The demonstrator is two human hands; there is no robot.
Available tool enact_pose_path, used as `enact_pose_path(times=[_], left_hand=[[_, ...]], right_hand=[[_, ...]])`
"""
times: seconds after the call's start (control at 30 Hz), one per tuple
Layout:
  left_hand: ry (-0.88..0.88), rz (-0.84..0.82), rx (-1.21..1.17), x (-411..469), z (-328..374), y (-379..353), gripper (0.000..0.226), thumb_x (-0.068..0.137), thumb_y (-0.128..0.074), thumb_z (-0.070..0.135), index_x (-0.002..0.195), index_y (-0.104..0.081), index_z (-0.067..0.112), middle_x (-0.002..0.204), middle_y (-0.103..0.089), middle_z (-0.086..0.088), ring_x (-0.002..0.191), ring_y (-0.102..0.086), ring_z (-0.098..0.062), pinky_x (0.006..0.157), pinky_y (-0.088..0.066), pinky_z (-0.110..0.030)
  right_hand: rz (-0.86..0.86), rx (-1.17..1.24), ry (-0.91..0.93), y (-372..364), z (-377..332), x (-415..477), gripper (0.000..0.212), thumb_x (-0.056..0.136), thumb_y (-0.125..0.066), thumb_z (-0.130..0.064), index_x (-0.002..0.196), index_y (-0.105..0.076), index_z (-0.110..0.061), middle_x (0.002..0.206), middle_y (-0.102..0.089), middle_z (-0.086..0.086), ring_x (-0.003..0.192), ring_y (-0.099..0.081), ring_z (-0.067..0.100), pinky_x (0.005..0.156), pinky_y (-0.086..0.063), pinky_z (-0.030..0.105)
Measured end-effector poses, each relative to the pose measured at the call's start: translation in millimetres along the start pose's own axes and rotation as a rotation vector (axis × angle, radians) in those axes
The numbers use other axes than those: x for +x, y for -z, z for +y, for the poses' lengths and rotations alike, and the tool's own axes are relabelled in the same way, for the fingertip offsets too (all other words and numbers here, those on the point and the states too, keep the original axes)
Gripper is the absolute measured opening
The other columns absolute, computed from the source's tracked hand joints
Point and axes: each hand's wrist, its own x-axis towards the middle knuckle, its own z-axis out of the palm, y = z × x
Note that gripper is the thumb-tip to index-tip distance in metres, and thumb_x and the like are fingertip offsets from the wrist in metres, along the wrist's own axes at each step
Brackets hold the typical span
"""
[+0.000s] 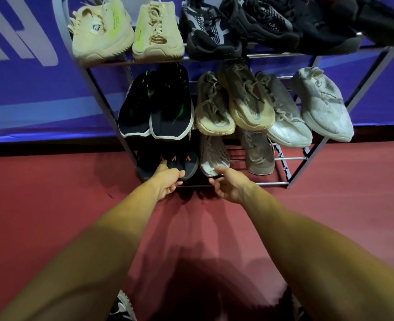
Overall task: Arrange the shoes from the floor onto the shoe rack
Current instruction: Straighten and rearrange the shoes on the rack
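My left hand (168, 181) gripped the toe of the black sneaker (178, 159) — it lay lengthwise ahead (heel rearward); my right hand (228, 185) hovered, fingers slack, beside the grey sneaker (214, 156).

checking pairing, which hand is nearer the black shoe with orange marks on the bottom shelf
Left hand grips the black orange-marked shoe; right hand is beside it, at the grey knit shoe.
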Motion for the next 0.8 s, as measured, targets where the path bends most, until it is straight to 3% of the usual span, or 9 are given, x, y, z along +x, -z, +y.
enact_pose_path(times=[0.17,0.33,0.43,0.53,0.67,0.8], left_hand=[[-0.009,0.003,-0.023,7.2,-0.4,-0.8,0.057,0.097,-0.056,0.009,0.145,-0.032,0.026,0.110,-0.060,-0.002,0.072,-0.058,-0.008,0.052,-0.037,-0.019],[-0.043,0.043,-0.030,16.5,5.1,-8.5,0.066,0.095,-0.057,0.007,0.151,-0.029,0.028,0.104,-0.061,-0.001,0.065,-0.055,-0.009,0.046,-0.038,-0.018],[-0.044,0.058,-0.004,18.8,7.8,-20.6,0.067,0.093,-0.055,0.005,0.152,-0.027,0.024,0.102,-0.060,-0.005,0.061,-0.051,-0.009,0.039,-0.036,-0.016],[-0.034,0.103,-0.014,23.5,4.4,-24.7,0.060,0.091,-0.051,0.002,0.146,-0.036,0.020,0.091,-0.058,-0.004,0.054,-0.047,-0.010,0.037,-0.033,-0.015],[0.050,0.124,-0.118,31.0,4.2,-20.1,0.045,0.094,-0.042,0.002,0.136,-0.047,0.018,0.100,-0.057,-0.004,0.059,-0.048,-0.011,0.041,-0.036,-0.016],[0.082,0.179,-0.319,30.4,8.2,-21.5,0.046,0.095,-0.035,-0.001,0.134,-0.051,0.017,0.103,-0.056,-0.002,0.067,-0.048,-0.012,0.045,-0.038,-0.016]], right_hand=[[0.067,0.123,0.102,-2.6,0.5,4.0,0.015,0.096,-0.051,-0.002,0.108,-0.052,-0.011,0.080,-0.060,0.006,0.041,-0.060,0.005,0.037,-0.033,0.013],[0.007,0.164,0.137,15.4,-6.8,-4.5,0.012,0.097,-0.049,-0.002,0.094,-0.057,-0.011,0.079,-0.059,0.004,0.048,-0.060,0.004,0.052,-0.033,0.015],[0.036,0.205,0.143,19.0,-5.1,-4.9,0.013,0.096,-0.050,-0.002,0.091,-0.057,-0.011,0.074,-0.058,0.003,0.052,-0.057,0.006,0.048,-0.034,0.014],[0.091,0.241,0.166,14.8,-2.0,-1.9,0.015,0.095,-0.048,0.000,0.089,-0.057,-0.010,0.064,-0.056,0.003,0.047,-0.055,0.006,0.039,-0.033,0.012],[0.070,0.223,0.187,7.2,1.6,0.3,0.014,0.097,-0.049,0.000,0.090,-0.054,-0.012,0.042,-0.048,-0.005,0.043,-0.055,0.003,0.038,-0.033,0.012],[-0.004,0.203,0.194,2.0,-0.4,-0.5,0.010,0.098,-0.056,-0.006,0.099,-0.052,-0.015,0.045,-0.050,-0.007,0.049,-0.059,0.002,0.040,-0.037,0.011]])
